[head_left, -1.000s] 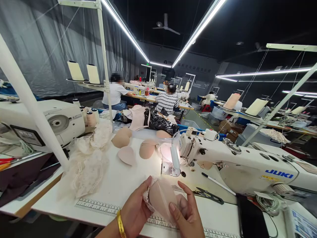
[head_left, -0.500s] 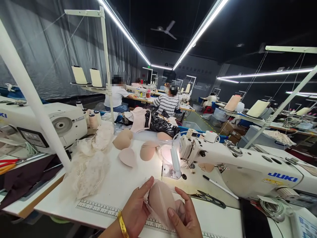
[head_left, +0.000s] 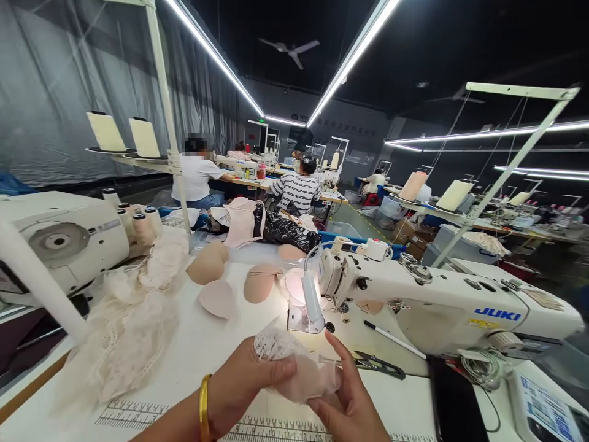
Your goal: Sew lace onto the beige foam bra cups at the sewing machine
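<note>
A white counter point(head_left: 197, 347) spans the lower frame, and a JUKI sewing machine point(head_left: 442, 307) fills its right side. A heap of cream lace point(head_left: 129, 344) lies at the lower left. At the bottom centre, the left hand point(head_left: 242, 380) grips the lace-edged side of a fabric-covered cup point(head_left: 304, 377), thumb on top. The right hand point(head_left: 347, 393) pinches the cup's sheer end between thumb and fingers, index finger pointing up. The cup is held above the counter, just in front of the lit needle area and apart from it. The step in hand seems to be shaping or aligning the fabric over the cup by touch; the next move probably calls for a firm grip on both ends so the layers do not slip. Loose foam cups point(head_left: 218, 299) lie around the centre; thread snips point(head_left: 380, 364) rest right of the hands.
</note>
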`<state>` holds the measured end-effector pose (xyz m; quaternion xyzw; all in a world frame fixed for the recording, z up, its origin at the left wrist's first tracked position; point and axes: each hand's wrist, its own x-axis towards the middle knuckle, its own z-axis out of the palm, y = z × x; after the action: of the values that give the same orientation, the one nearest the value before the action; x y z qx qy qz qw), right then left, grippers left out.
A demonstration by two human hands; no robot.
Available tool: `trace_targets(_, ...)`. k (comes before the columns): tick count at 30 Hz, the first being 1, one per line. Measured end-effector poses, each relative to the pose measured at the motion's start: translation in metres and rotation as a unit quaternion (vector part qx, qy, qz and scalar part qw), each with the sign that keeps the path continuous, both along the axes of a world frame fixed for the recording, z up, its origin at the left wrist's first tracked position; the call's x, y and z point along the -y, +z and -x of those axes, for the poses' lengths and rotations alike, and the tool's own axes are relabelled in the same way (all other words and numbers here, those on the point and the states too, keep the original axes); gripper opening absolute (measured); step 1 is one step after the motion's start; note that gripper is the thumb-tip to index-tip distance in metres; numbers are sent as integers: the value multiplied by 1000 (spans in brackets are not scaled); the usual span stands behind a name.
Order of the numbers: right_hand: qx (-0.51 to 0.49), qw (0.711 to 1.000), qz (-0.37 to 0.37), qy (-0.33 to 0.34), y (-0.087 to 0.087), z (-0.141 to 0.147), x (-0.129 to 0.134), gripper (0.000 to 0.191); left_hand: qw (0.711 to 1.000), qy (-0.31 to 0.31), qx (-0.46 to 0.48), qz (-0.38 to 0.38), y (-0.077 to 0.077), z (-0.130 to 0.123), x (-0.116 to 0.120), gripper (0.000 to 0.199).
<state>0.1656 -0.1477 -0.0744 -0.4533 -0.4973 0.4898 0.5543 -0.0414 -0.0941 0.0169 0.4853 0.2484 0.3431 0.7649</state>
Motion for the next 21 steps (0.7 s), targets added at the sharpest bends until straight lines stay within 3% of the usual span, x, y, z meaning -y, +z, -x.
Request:
trace_targets(2, 143, 987, -70, -3, 10, -21, -18, 84, 978, -86, -92, -164, 7, -1, -13, 29)
trace_targets(3, 238, 963, -129, -2, 15, -30, -29, 74, 940, -124, -148, -283, 9, -2, -22, 17)
trace_targets(4, 332, 922, -200, 4, 19, -39, -41, 62, 877, -151, -200, -410, 8, -5, -31, 7)
trace_targets(6, 494, 811, -312, 26, 24, -51, -65, 30, 722, -170, -272, -614, 3, -12, -51, 15)
trace_targets(7, 529, 777, -339, 34, 25, -54, -75, 24, 663, -173, -293, -667, -2, -16, -61, 19)
trace_targets(8, 555, 751, -355, 37, 25, -56, -83, 26, 631, -181, -308, -689, -7, -19, -70, 21)
trace_targets(10, 573, 735, -362, 32, 22, -56, -91, 29, 631, -205, -323, -675, -19, -24, -84, 20)
trace_targets(14, 573, 741, -347, 34, 20, -57, -86, 30, 680, -212, -330, -620, -30, -26, -95, 17)
trace_targets(21, 574, 759, -305, 21, 20, -61, -85, 33, 674, -178, -314, -644, -34, -27, -96, 19)
